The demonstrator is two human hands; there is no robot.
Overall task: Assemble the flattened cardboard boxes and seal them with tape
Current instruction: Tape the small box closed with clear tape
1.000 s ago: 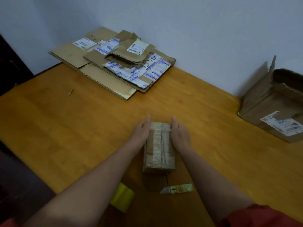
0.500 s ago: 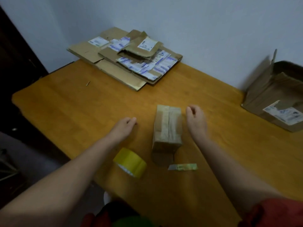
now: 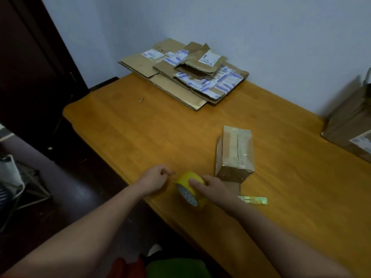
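The right hand [image 3: 212,187] grips a yellow roll of packing tape [image 3: 190,190] that stands tilted at the near edge of the orange wooden worktop [image 3: 140,125], with its fingers laid over the top of the roll. At the roll's 9 o'clock, just beside it, the left hand [image 3: 157,179] is curled into a loose fist with nothing visible in it. A small taped brown cardboard box [image 3: 234,153] sits at 1 o'clock, a pile of flattened labelled cardboard boxes [image 3: 186,75] lies far off at 12 o'clock, and a yellow-green cutter [image 3: 254,200] lies at 3 o'clock.

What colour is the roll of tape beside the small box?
The roll of tape is yellow, with a pale printed core; the head view shows it.
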